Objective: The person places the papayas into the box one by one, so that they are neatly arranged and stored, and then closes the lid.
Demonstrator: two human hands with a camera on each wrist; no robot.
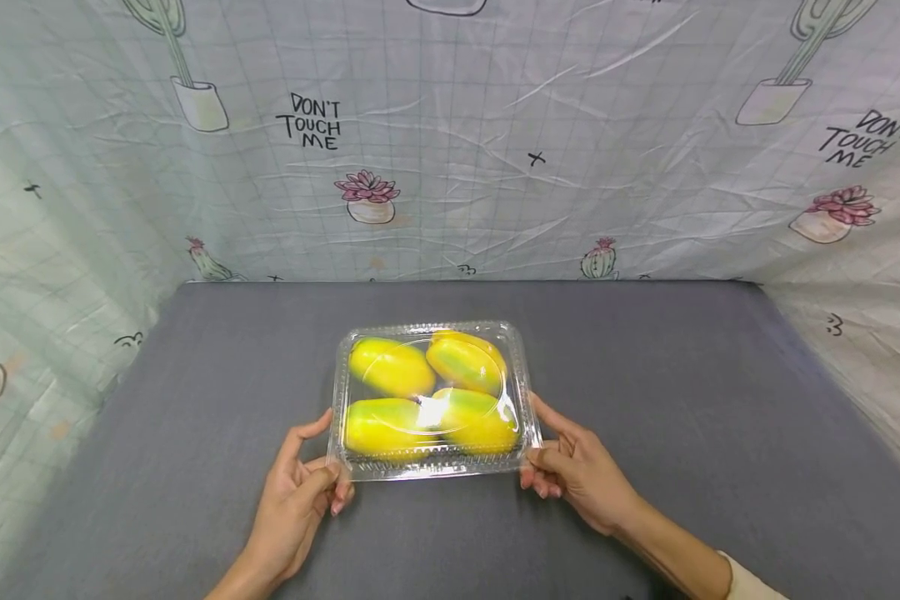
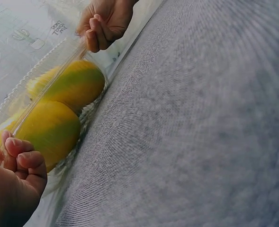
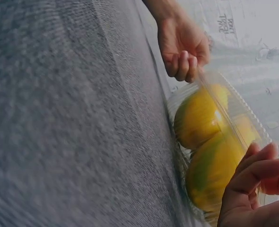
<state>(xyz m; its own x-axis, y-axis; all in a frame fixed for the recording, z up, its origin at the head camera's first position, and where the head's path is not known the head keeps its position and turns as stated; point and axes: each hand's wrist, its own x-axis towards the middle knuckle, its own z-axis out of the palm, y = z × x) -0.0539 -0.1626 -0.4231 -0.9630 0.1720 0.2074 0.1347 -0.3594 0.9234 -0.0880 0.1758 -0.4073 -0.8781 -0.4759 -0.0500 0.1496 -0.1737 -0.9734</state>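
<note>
A clear plastic clamshell box (image 1: 435,472) with a closed lid is at the middle of the scene. Inside lie several yellow-green mangoes (image 1: 392,367) in two rows. My left hand (image 1: 296,496) pinches the near left corner of its rim between thumb and fingers, the index finger reaching up the left side. At the near right corner my right hand (image 1: 581,475) grips the rim the same way. Both wrist views show the mangoes (image 2: 54,130) (image 3: 215,165) through the box's side wall. Whether its base touches the table cannot be told.
A dark grey table (image 1: 645,375) spreads around the box on all sides. Behind it and at both sides hangs a pale curtain (image 1: 480,167) printed with cacti, potted plants and lettering.
</note>
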